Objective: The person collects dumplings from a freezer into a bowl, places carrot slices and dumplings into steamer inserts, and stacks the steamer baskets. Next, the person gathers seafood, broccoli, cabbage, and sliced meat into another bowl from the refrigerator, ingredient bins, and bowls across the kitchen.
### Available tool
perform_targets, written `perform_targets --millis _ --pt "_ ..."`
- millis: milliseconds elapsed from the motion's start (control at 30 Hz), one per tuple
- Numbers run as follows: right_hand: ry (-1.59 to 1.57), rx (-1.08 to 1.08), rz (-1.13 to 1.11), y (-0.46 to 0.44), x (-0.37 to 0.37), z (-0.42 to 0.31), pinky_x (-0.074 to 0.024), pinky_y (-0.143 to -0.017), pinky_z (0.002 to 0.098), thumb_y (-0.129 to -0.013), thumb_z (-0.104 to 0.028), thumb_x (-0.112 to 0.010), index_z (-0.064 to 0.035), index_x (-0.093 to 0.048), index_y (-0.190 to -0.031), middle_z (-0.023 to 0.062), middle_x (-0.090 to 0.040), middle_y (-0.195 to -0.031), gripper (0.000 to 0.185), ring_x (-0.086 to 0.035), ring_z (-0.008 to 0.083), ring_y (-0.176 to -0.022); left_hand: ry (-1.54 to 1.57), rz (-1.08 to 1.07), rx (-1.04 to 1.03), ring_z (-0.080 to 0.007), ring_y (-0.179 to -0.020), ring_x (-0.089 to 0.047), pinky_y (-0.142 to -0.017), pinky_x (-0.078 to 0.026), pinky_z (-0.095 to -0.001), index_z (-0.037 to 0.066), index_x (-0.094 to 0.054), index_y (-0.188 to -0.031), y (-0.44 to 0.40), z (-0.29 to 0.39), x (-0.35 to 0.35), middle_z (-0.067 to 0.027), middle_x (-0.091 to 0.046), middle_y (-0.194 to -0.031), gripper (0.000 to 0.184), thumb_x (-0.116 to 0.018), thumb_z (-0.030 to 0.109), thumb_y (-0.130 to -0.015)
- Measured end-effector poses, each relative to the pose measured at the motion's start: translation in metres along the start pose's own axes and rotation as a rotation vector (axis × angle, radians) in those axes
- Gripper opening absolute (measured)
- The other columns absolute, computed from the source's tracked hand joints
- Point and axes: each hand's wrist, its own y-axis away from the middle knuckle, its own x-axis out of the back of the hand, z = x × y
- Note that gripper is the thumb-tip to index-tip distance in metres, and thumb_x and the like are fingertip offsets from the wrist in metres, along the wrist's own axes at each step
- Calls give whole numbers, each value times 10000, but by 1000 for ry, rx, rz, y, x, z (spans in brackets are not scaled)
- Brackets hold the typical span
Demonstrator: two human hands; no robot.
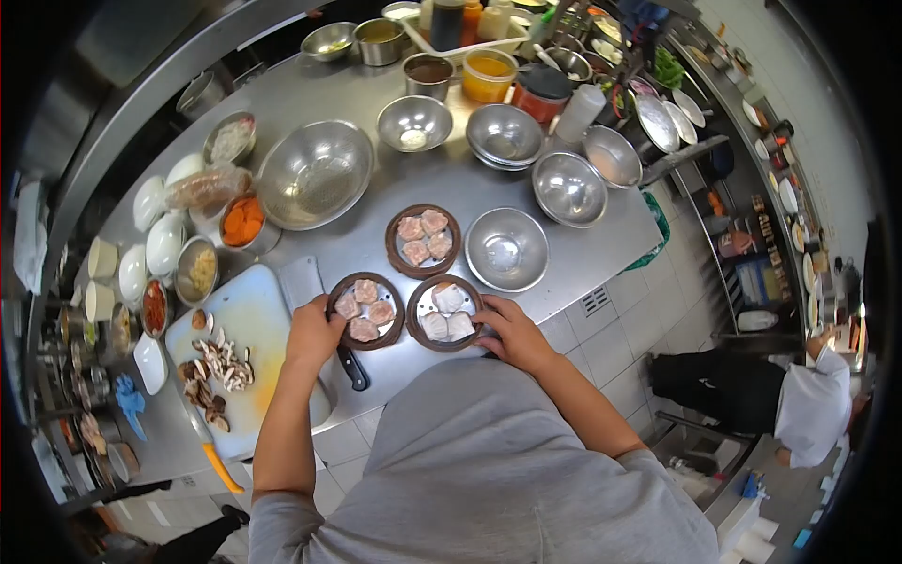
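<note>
Three small round steamer baskets stand close together on the steel table in front of me. My left hand (pixel 316 331) grips the rim of the left steamer basket (pixel 334 299), which holds several pinkish dumplings (pixel 364 311). On the right, the fingers of my right hand (pixel 513 333) hold the edge of another steamer basket (pixel 414 329) with several white-wrapped dumplings (pixel 448 314) in it. Just behind these two, a third steamer basket (pixel 392 246) carries several pink dumplings (pixel 424 237). A cleaver (pixel 303 278) lies beside my left hand, its black handle (pixel 354 370) showing below the wrist.
At left, a white cutting board (pixel 258 301) bears sliced mushrooms (pixel 225 365) and an orange-handled knife (pixel 220 459). A metal bowl (pixel 507 249) and a large colander (pixel 317 175) stand farther back. Sauce containers line the back. A person (pixel 752 399) stands at right, across the aisle.
</note>
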Motion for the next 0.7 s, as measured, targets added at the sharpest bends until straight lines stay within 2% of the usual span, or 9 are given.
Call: perform_targets --millis 100,167,200,300,500,600,700 --pt "-132 -33 -3 -2 -7 9 -519 -1100 464 -813 -144 -903 -147 -658 -1226 182 -517 -1527 481 -555 411 -1371 -22 -23 -22 -451 -826 -757 -807 -599 -502 -83 -726 -1138 -3 19 28 -318 -744 -890 366 -656 174 -887" --pt "-162 -23 7 0 -10 13 -527 -1097 463 -810 -146 -909 -143 -646 -1215 184 -490 -1548 482 -558 417 -1374 145 -60 8 -386 -704 -766 -739 -609 -456 -89 -722 -1127 -4 46 56 -287 -745 -822 353 -656 166 -891" --pt "-158 -24 -18 0 -7 10 -531 -1096 458 -807 -153 -912 -141 -650 -1206 184 -488 -1551 478 -561 418 -1375 141 -58 1 -386 -704 -766 -739 -609 -456 -89 -722 -1127 -12 52 57 -287 -745 -822 353 -656 166 -891" --pt "-159 -40 -47 2 5 2 -535 -1097 449 -805 -164 -915 -133 -658 -1183 184 -487 -1557 458 -574 416 -1368 115 12 -228 -294 -639 -774 -635 -602 -392 -97 -721 -1124 -46 70 56 -245 -749 -778 324 -649 131 -907" --pt "-132 -44 41 20 65 -30 -550 -1074 437 -804 -171 -914 -138 -706 -1196 172 -506 -1549 445 -607 387 -1340 280 -66 -155 -267 -649 -782 -642 -608 -386 -86 -738 -1139 -100 107 4 -229 -769 -825 329 -669 153 -922" --pt "-35 -8 172 26 94 -40 -570 -1047 432 -766 -163 -940 -101 -689 -1133 226 -544 -1501 449 -631 407 -1307 322 -90 -127 -254 -644 -779 -649 -613 -371 -76 -744 -1187 -98 120 -4 -218 -776 -840 361 -682 166 -927" --pt "-13 -3 246 22 114 -40 -575 -1036 429 -760 -167 -942 -89 -677 -1114 243 -545 -1497 449 -647 412 -1283 343 -72 -150 -250 -603 -765 -643 -613 -358 -60 -746 -1227 -99 115 -6 -199 -775 -816 389 -687 167 -917"
